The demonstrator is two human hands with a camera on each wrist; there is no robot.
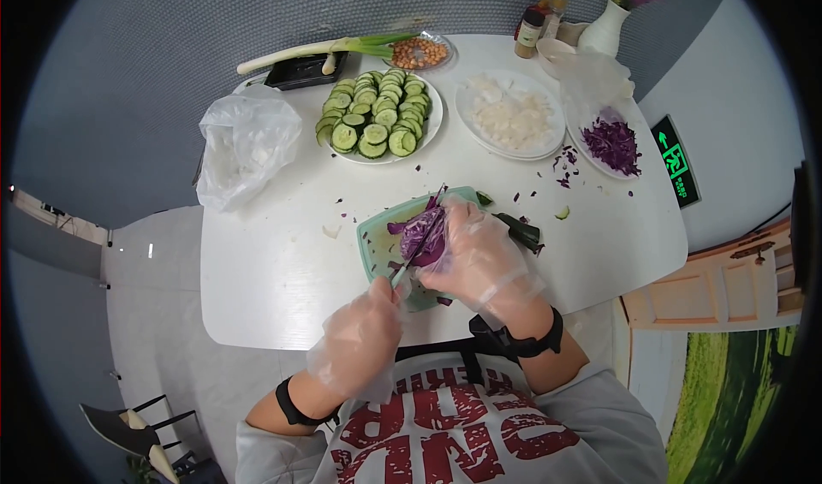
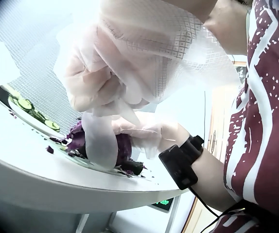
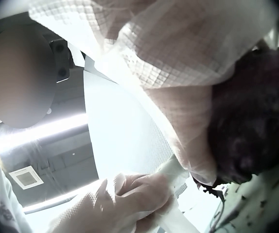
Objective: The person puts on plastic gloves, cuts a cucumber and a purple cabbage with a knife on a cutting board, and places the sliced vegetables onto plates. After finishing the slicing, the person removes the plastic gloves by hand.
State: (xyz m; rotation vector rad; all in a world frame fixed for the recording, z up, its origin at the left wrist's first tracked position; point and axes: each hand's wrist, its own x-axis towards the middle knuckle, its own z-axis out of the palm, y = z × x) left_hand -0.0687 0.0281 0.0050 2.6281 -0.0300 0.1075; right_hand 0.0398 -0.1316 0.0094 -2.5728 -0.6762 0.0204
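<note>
Monitoring remotely, I judge that the left hand [image 1: 360, 337], fingers curled round the knife [image 1: 417, 250], could nick the right hand [image 1: 479, 255], fingers gripping the cabbage [image 1: 414, 232] on the board [image 1: 374, 249], should the cabbage roll.

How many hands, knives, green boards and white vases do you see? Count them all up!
Left hand and right hand: 2
Knife: 1
Green board: 1
White vase: 1
Total: 5

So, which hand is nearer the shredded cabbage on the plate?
The right. In the head view, the right hand is left of and below the shredded cabbage; the left hand is farther left and lower still.
</note>
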